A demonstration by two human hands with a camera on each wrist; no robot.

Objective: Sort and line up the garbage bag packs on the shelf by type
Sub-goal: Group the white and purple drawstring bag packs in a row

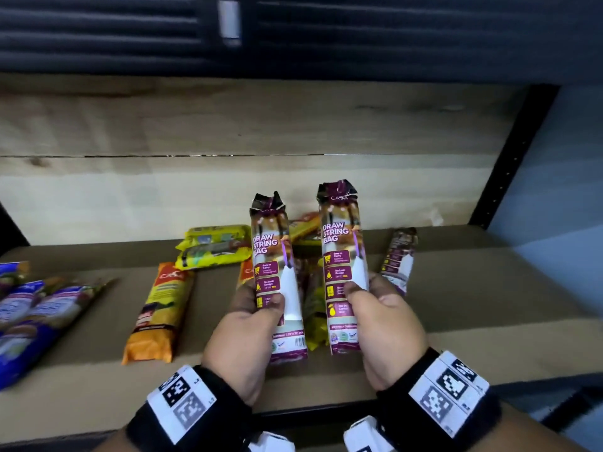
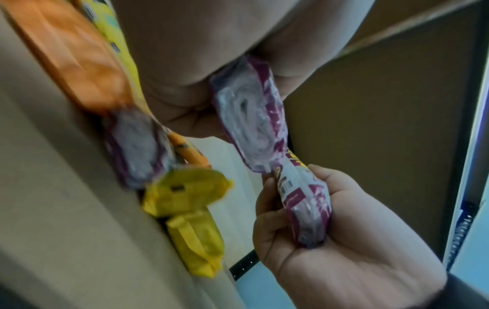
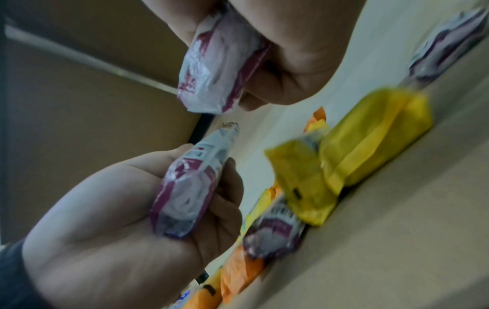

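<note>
Above the cardboard-lined shelf (image 1: 456, 305), I hold two matching maroon draw-string bag packs upright, side by side and apart: my left hand (image 1: 248, 337) is wrapped around the lower half of the left draw-string pack (image 1: 277, 272), thumb across its front, and my right hand (image 1: 388, 334) grasps the right draw-string pack (image 1: 342, 265) the same way. Judging by the layout, the sort is under way rather than finished. A group of blue packs (image 1: 29, 318) lies together at the far left, roughly parallel, which reads as one type already gathered. A third maroon pack (image 1: 399, 256) lies alone to the right, a likely start for the row where these two belong. Left to do, as I read it: an orange pack (image 1: 160, 311) lying by itself, a yellow-green pack (image 1: 215, 246) set crosswise behind it, and a mixed heap directly behind my hands. That heap is the hard part to read; the held packs cover most of it, and only slivers of orange, yellow and dark wrapper show, so I cannot count it or name its types. The right wrist view suggests another maroon pack (image 3: 275, 234) lying among the yellow and orange ones, though blur makes that uncertain. The blue group is cut off by the frame edge, and printing on every lying pack is too smeared to read.
</note>
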